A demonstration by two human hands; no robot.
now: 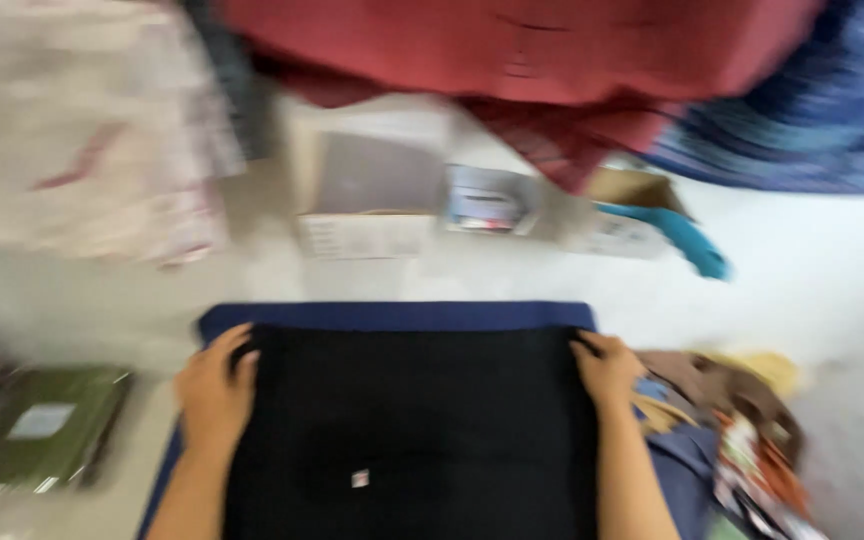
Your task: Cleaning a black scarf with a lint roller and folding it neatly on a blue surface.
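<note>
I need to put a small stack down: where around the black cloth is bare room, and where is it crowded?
Bare white surface lies right of the teal item, above the colourful pile; a narrower bare strip runs between the cardboard box and the blue board. Both hands, left hand and right hand, flank the black cloth; its sides are crowded.

You see two hands, left and right, one black garment, one blue board, two open boxes.

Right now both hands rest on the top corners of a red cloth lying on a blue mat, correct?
Not quite: the cloth is black, not red. The head view shows the left hand and right hand on its top corners, with the blue mat under it.
</note>
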